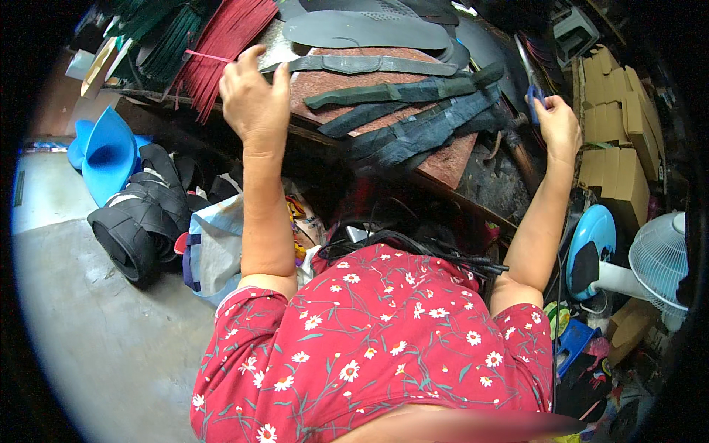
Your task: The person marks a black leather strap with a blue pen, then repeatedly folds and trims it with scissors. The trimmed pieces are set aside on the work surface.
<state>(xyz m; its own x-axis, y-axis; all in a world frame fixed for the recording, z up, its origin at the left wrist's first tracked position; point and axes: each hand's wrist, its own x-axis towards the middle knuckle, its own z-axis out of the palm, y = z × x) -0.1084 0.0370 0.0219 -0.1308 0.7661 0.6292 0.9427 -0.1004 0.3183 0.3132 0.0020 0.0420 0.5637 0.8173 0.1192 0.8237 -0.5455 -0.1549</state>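
My left hand (255,103) is raised over the left side of the workbench, thumb and fingers apart. Just past its thumb lies the left end of a long grey strip (369,65), thicker in the middle; I cannot tell whether the fingers touch it. Below that strip, several dark green and blue-black fabric strips (436,122) overlap on a reddish-brown board (447,168). Off to the right, my right hand (559,127) is closed round the blue handles of a pair of scissors (533,94), whose blades point away from me.
Grey sole-shaped sheets (362,29) lie behind the strips. Bundles of red strips (221,52) and green strips (151,44) sit at far left. Cardboard boxes (613,166) and a fan (657,255) stand right. Black rolled material (140,210) and blue foam (111,159) are left, near a bag (216,244).
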